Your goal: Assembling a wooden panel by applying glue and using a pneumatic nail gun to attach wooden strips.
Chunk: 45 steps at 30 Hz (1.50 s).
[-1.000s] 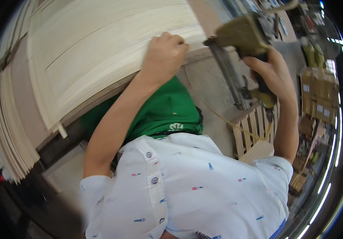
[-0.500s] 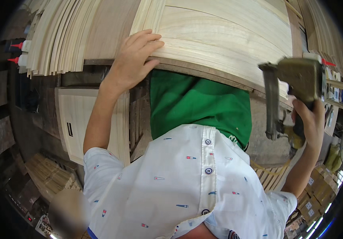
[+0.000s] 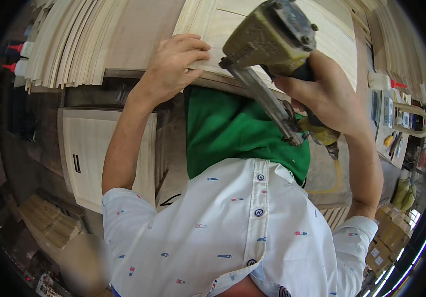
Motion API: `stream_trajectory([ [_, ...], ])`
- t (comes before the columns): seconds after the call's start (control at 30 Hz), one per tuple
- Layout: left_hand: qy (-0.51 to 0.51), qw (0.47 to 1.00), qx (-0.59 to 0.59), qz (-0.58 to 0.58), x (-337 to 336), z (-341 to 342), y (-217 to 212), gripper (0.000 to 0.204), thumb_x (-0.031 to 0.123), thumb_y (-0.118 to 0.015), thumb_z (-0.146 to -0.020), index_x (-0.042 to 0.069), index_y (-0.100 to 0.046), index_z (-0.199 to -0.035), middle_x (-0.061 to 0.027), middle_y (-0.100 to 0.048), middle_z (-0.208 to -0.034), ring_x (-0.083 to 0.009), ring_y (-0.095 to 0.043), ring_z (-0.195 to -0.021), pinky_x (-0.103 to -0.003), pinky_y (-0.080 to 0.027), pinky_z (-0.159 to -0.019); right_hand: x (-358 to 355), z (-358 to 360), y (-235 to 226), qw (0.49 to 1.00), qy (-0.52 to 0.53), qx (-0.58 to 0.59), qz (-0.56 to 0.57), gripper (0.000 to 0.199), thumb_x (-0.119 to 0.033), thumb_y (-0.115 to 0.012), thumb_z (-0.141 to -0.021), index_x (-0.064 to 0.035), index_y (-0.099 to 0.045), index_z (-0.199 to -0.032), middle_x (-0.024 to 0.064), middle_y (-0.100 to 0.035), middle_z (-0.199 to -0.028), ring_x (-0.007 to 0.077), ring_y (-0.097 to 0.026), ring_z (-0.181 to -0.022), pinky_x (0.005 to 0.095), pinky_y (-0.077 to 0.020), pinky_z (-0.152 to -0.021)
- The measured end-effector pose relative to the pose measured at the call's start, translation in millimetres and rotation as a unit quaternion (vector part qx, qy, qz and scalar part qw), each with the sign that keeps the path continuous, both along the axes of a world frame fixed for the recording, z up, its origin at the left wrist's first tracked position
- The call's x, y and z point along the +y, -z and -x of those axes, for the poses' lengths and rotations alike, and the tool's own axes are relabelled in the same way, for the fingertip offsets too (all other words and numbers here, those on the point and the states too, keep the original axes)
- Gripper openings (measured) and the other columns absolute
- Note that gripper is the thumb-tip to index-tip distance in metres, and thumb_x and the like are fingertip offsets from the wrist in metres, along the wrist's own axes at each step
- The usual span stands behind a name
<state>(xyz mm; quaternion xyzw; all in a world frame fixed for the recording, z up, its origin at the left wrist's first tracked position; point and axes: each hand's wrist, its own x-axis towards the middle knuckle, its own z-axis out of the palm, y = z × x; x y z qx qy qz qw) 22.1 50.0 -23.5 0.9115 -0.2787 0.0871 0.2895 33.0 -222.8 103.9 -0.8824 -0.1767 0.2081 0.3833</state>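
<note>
My right hand (image 3: 329,96) grips the handle of a worn, olive-yellow air nail gun (image 3: 267,37), its fingers wrapped around it. The gun's long metal magazine (image 3: 262,101) slants down across the bench edge, and a yellow air hose (image 3: 338,171) trails from the bottom of the handle. Under the gun lies a pale wood panel (image 3: 213,29) on the bench, partly hidden by it. At the panel's near left corner rests my left hand (image 3: 173,64), fingers laid over the wood and thumb apart near the front edge.
Thin wood strips (image 3: 69,44) are stacked at the left, beside white red-tipped glue bottles (image 3: 20,67). Another such bottle (image 3: 380,80) lies at the right, near hand tools (image 3: 396,143). A pale framed panel (image 3: 109,153) stands below the bench on the left.
My right hand has swung the nail gun leftward from the right side of the bench to above the panel, tilting it. My left hand stays on the panel's corner.
</note>
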Motion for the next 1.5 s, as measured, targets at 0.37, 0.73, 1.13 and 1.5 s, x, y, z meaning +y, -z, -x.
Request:
stream_trajectory([
  [0.37, -0.011, 1.0, -0.011, 0.011, 2, -1, 2, 0.024, 0.007, -0.07, -0.077, 0.003, -0.068, -0.1, -0.0062, -0.064, -0.116, -0.0259, -0.051, -0.123, -0.04, -0.038, -0.104, -19, 18, -11, 0.995, -0.021, -0.097, 0.033, 0.025, -0.015, -0.067, -0.083, 0.0042, -0.06, -0.097, 0.003, -0.058, -0.067, 0.0087, -0.053, -0.058, 0.0264, -0.0416, -0.052],
  [0.73, -0.021, 0.999, 0.045, -0.022, -7, -2, -11, 0.029, 0.0, -0.071, -0.073, 0.001, -0.066, -0.101, -0.0068, -0.062, -0.118, -0.0272, -0.05, -0.125, -0.04, -0.04, -0.105, -98, 46, -34, 0.968, 0.213, 0.07, 0.113, 0.022, -0.011, -0.068, -0.082, 0.0062, -0.058, -0.092, 0.0051, -0.06, -0.067, 0.0112, -0.053, -0.057, 0.0283, -0.0428, -0.052],
  [1.13, 0.01, 0.998, -0.04, -0.046, 3, 0, -2, 0.033, 0.007, -0.073, -0.073, 0.004, -0.066, -0.105, -0.0098, -0.063, -0.12, -0.0298, -0.053, -0.123, -0.043, -0.041, -0.101, -185, 42, -26, 0.947, 0.32, 0.011, 0.011, 0.02, -0.015, -0.067, -0.077, 0.0016, -0.061, -0.085, 0.0009, -0.057, -0.065, 0.0091, -0.052, -0.053, 0.0264, -0.04, -0.049],
  [1.5, -0.293, 0.943, -0.101, -0.119, 92, -29, -31, 0.025, 0.011, -0.064, -0.084, 0.001, -0.068, -0.107, -0.0137, -0.063, -0.118, -0.0319, -0.058, -0.11, -0.038, -0.046, -0.095, -367, 21, 28, 0.876, 0.469, 0.018, -0.107, 0.02, -0.021, -0.065, -0.087, -0.0033, -0.056, -0.083, 0.0036, -0.055, -0.06, 0.0128, -0.051, -0.044, 0.0253, -0.042, -0.042],
])
